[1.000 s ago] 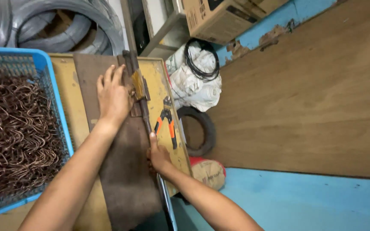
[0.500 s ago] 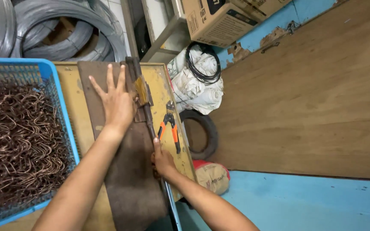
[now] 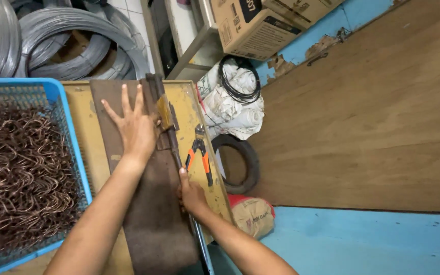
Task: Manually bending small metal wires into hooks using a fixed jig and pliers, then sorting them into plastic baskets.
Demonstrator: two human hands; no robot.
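**Hand positions on the flat strip and lever**

The left hand lay flat on the dark strip, fingers spread wide and gripping nothing. The strip rested on the yellow bench top, its long axis running from the near edge away toward the wire coils. The right hand was closed around the metal lever bar, which ran along the strip's right edge, parallel to that axis. The lever's hinged block touched the left hand's thumb side. The right hand was nearer the person. Orange-handled pliers lay just right of the lever. A blue basket of bent copper-coloured wire stood to the left.
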